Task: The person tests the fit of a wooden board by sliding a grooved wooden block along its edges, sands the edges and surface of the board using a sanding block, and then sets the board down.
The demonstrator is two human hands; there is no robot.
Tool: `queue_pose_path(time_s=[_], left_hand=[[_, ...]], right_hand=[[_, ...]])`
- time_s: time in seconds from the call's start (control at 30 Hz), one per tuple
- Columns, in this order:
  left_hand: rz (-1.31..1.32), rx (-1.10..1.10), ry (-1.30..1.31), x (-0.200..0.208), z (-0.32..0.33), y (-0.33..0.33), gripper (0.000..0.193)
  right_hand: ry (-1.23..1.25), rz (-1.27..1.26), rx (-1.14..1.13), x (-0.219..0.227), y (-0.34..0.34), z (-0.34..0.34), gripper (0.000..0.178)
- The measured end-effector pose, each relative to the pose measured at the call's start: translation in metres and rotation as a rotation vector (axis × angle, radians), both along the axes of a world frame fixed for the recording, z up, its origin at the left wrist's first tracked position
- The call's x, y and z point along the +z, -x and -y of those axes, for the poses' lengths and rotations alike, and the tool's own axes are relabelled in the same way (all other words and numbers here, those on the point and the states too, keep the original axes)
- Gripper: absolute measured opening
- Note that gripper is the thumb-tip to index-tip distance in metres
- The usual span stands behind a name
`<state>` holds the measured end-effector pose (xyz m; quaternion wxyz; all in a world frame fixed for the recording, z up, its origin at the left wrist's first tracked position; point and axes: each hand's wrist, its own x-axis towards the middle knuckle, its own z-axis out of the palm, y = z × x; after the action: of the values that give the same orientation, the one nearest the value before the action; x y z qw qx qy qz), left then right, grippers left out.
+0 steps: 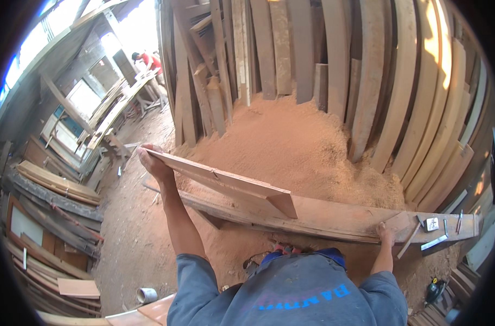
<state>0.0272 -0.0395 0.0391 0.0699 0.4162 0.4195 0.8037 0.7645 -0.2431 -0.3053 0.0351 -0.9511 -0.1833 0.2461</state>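
My left hand [154,161] is closed on the far left end of a wooden board [226,182]. The board is tilted up on its edge, and its nearer end rests on a long plank bench [345,214]. Over at the right, my right hand [386,233] is at the bench's near edge, its fingers closed on a small flat piece of wood [398,221]. A thin wooden strip [409,240], a small white square item [432,224], a metal try square [435,241] and a slim pencil-like tool [459,221] lie beyond that hand.
A large sawdust heap [280,136] lies behind the bench, against tall upright planks [367,92]. Stacked timber [60,182] lines the left side, with a white cup [147,295] on the ground. A person in red [149,62] is at a far workbench [114,111].
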Motion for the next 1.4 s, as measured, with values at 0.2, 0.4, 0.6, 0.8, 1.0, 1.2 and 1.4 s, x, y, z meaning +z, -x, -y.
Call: queue_pose_path(time_s=[0.2, 0.4, 0.6, 0.8, 1.0, 1.2, 1.4], left_hand=[[0.089, -0.119, -0.058, 0.0, 0.008, 0.008, 0.043], [0.077, -0.144, -0.043, -0.005, 0.006, 0.01, 0.046], [-0.038, -0.106, -0.004, -0.01, -0.021, 0.011, 0.048], [-0.205, 0.033, 0.009, 0.012, -0.033, -0.034, 0.031], [-0.243, -0.5, 0.004, 0.006, -0.047, -0.011, 0.029], [-0.199, -0.743, 0.012, 0.012, -0.047, -0.005, 0.03], [-0.232, -0.695, -0.024, 0.016, -0.05, -0.017, 0.033]], right_hand=[[0.034, 0.07, 0.119, -0.067, -0.023, -0.023, 0.062], [-0.257, 0.118, 0.364, -0.074, -0.071, -0.007, 0.024], [-1.713, -1.04, 0.14, 0.14, 0.066, -0.041, 0.06], [-1.695, -1.086, 0.21, 0.27, 0.093, -0.104, 0.06], [-1.525, -0.437, 1.001, 0.466, 0.211, -0.098, 0.071], [-0.986, -0.008, 1.488, 0.57, 0.279, -0.094, 0.059], [-0.679, 0.17, 1.564, 0.58, 0.32, -0.108, 0.054]])
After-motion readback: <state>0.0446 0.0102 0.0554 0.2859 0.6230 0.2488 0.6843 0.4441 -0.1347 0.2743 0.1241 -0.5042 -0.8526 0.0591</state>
